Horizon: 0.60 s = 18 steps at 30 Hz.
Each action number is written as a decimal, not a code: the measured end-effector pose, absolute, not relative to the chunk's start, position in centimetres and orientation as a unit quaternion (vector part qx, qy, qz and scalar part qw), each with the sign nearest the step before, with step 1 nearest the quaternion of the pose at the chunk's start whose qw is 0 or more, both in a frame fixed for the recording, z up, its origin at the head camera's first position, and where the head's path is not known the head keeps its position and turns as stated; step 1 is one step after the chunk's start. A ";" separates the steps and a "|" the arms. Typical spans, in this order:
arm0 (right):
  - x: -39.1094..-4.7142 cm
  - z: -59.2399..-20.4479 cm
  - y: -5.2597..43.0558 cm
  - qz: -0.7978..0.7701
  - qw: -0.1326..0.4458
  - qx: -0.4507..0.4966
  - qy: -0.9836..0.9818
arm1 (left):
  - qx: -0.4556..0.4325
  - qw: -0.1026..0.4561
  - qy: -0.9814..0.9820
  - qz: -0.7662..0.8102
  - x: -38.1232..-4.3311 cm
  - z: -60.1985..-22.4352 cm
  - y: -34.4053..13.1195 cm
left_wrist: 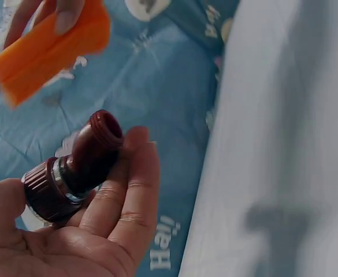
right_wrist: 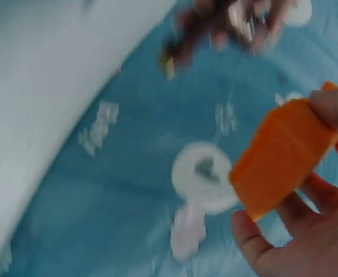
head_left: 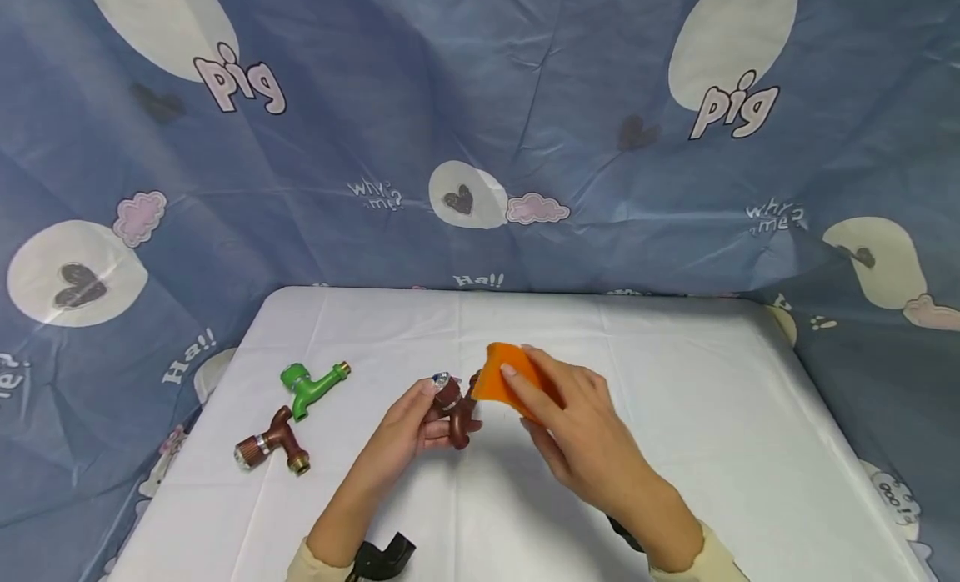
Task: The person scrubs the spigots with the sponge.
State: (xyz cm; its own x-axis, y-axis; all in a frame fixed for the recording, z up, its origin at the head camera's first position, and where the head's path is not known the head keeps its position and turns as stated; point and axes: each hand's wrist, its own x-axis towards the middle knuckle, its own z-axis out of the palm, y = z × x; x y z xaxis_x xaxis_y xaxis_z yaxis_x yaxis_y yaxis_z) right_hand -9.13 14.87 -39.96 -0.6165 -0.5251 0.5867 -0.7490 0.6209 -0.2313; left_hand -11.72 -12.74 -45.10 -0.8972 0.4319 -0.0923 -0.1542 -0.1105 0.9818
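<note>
My left hand point(head_left: 401, 428) holds a dark brown tap point(head_left: 460, 419) above the table, with the thumb at its ribbed knob and the fingers beneath its body. In the left wrist view, the open spout end of this brown tap point(left_wrist: 93, 153) points up, past the fingertips. Between thumb and fingers, my right hand point(head_left: 588, 428) pinches a folded orange cloth point(head_left: 504, 378). The cloth hangs just right of the held tap in the head view; the wrist views show a gap between them. In the right wrist view, the orange cloth point(right_wrist: 287, 156) is sharp while the tap is blurred.
Two more taps lie on the left of the white-covered table point(head_left: 675, 382): a green tap point(head_left: 309, 390) and, nearer, a brown tap point(head_left: 279, 440) with a brass end. A blue printed curtain point(head_left: 480, 107) stands behind the table and along its sides.
</note>
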 end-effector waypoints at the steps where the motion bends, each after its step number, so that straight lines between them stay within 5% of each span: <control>1: -9.0 -40.3 14.2 0.239 0.237 0.379 -0.862 | 0.111 0.199 0.637 0.737 -11.6 -45.0 -12.5; 18: -9.5 -45.9 12.9 0.229 0.212 0.365 -0.877 | 0.148 0.190 0.630 0.738 -11.2 -44.4 -12.0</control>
State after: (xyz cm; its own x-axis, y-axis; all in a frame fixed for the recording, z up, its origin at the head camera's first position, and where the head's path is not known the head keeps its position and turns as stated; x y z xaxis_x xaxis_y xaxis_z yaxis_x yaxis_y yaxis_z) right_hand -9.53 12.92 -45.93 -0.6434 -0.5428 0.5398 -0.7373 0.6290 -0.2464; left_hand -11.17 -11.96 -44.45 -0.8841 0.4669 -0.0206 -0.0938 -0.1341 0.9865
